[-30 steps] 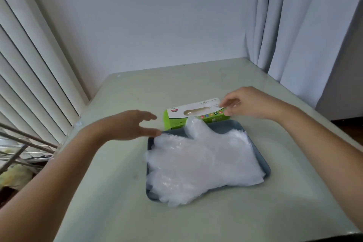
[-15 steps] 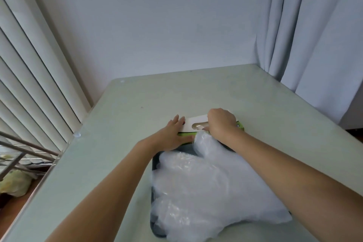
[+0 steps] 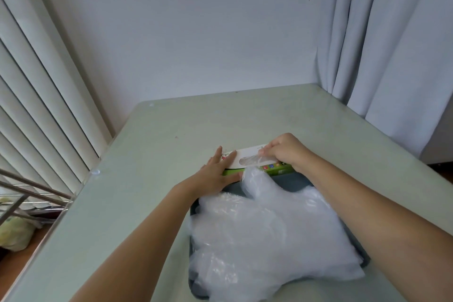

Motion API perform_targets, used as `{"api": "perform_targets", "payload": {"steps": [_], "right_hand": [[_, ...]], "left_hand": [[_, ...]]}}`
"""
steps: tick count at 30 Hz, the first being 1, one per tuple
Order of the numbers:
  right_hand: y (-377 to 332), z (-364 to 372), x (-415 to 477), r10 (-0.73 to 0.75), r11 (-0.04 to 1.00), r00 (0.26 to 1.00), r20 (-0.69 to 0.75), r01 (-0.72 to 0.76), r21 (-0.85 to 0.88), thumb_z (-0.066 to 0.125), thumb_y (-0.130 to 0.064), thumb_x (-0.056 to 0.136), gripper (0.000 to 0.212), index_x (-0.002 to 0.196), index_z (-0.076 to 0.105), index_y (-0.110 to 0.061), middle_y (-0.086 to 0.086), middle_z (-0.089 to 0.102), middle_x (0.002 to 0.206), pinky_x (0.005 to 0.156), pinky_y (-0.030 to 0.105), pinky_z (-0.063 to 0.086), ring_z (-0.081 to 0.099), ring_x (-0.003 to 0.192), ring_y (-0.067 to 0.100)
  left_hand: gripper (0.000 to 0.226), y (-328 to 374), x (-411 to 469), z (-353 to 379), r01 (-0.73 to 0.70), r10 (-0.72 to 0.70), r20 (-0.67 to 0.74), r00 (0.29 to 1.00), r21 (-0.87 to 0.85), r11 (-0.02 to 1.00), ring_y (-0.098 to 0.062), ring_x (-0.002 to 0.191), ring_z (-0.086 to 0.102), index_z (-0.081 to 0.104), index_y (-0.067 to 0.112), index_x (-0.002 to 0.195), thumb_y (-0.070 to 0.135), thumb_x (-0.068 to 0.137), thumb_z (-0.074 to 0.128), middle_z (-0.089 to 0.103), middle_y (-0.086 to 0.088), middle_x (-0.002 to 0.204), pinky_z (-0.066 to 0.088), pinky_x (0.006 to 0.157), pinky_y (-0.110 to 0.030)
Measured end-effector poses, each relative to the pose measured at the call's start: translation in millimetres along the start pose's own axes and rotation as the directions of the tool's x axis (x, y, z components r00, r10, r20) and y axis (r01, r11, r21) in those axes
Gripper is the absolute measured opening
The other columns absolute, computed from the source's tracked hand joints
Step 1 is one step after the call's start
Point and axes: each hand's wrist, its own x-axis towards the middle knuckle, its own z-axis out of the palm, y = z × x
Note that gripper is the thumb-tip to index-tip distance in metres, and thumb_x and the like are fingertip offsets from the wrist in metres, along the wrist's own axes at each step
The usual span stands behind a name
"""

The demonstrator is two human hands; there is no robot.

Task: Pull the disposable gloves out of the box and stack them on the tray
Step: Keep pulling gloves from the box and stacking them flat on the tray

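A green and white glove box (image 3: 247, 158) lies on the table just behind a dark grey tray (image 3: 293, 182). A stack of clear plastic gloves (image 3: 264, 235) covers most of the tray. My left hand (image 3: 215, 174) presses flat on the box's left end, fingers straight. My right hand (image 3: 284, 151) is at the box's slot, its fingers pinching a clear glove (image 3: 248, 160) that shows in the opening.
The pale green table (image 3: 171, 203) runs to a white wall at the back. Vertical blinds (image 3: 36, 105) line the left side and a grey curtain (image 3: 392, 44) hangs at the right. A metal rack (image 3: 22, 193) sits below the table's left edge.
Both hands came in onto the box: the left now lies flat on its left end, and the right has taken hold of a glove at the slot. The camera moved closer.
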Motion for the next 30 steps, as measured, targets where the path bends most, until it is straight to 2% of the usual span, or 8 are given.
{"api": "perform_targets", "payload": {"steps": [5,9,12,16,19,22,26,30], "right_hand": [[-8,-13,-10,-0.015,0.926,0.995,0.095,-0.022,0.376,0.071,-0.010,0.084,0.006,0.078,0.069,-0.009,-0.007,0.055,0.056,0.060,0.019,0.043,0.044,0.057,0.009],[-34,-33,-28,-0.222,0.623,0.962,0.160,0.013,0.782,0.064,-0.008,0.078,0.019,0.060,0.068,-0.012,-0.002,0.053,0.057,0.062,0.018,0.050,0.051,0.060,0.009],[-51,-48,-48,-0.344,0.524,0.928,0.144,0.062,0.849,0.061,-0.014,0.076,0.021,0.057,0.069,-0.017,-0.003,0.058,0.061,0.068,0.019,0.050,0.056,0.062,0.007],[-55,-60,-71,-0.366,0.551,0.923,0.117,0.113,0.827,0.061,-0.015,0.075,0.018,0.059,0.070,-0.017,-0.003,0.059,0.063,0.072,0.021,0.048,0.057,0.063,0.007],[-48,-67,-84,-0.369,0.622,0.924,0.103,0.163,0.766,0.062,-0.015,0.075,0.009,0.069,0.068,-0.014,-0.002,0.061,0.065,0.073,0.020,0.048,0.058,0.065,0.007],[-39,-71,-93,-0.358,0.764,0.932,0.062,0.254,0.594,0.063,-0.012,0.084,0.007,0.079,0.067,-0.011,-0.006,0.062,0.067,0.075,0.017,0.048,0.057,0.068,0.004],[-36,-77,-113,-0.390,0.877,0.921,0.007,0.369,0.308,0.067,-0.013,0.087,0.006,0.082,0.070,-0.013,-0.011,0.067,0.074,0.074,0.011,0.045,0.058,0.073,-0.001],[-40,-81,-132,-0.432,0.890,0.900,-0.057,0.436,0.130,0.072,-0.016,0.083,0.004,0.079,0.071,-0.014,-0.004,0.069,0.080,0.070,0.009,0.044,0.058,0.071,0.001]], "left_hand": [[0.071,2,0,-2,0.013,-0.013,0.008,1.000,0.005,1.000,-0.019,0.149,0.002,0.005,0.035,0.153,0.050,0.097,0.046,-0.019,0.004,0.160,0.009,0.120,-0.041],[0.071,4,0,-3,0.020,-0.020,0.017,1.000,0.012,1.000,-0.020,0.149,0.005,0.007,0.036,0.153,0.049,0.097,0.047,-0.016,0.001,0.161,0.012,0.119,-0.037],[0.074,4,-2,-8,0.037,-0.037,0.007,0.999,-0.012,0.999,-0.019,0.149,0.010,0.015,0.035,0.153,0.054,0.092,0.052,-0.007,0.002,0.162,0.014,0.119,-0.037],[0.039,12,-11,-20,-0.049,-0.024,-0.259,0.965,-0.272,0.961,-0.016,0.141,0.032,0.056,0.024,0.133,0.037,0.097,0.053,0.044,0.002,0.145,0.025,0.109,-0.028],[0.052,33,-33,-31,-0.165,-0.081,-0.265,0.961,-0.782,0.601,-0.017,0.119,0.057,0.074,0.014,0.101,0.043,0.103,0.031,0.068,0.000,0.116,0.037,0.093,-0.028],[0.084,51,-52,-42,-0.173,-0.044,-0.192,0.980,-0.947,0.271,-0.026,0.106,0.065,0.079,0.008,0.080,0.062,0.097,0.017,0.074,-0.013,0.101,0.045,0.095,-0.038],[0.078,66,-73,-48,-0.194,0.049,-0.194,0.980,-0.861,0.470,-0.024,0.108,0.066,0.075,0.006,0.101,0.072,0.081,0.041,0.072,-0.011,0.109,0.046,0.096,-0.038],[0.033,83,-88,-44,-0.287,0.057,-0.327,0.943,-0.718,0.634,-0.018,0.091,0.069,0.075,0.008,0.092,0.039,0.082,0.068,0.075,-0.003,0.093,0.047,0.091,-0.034]]}}
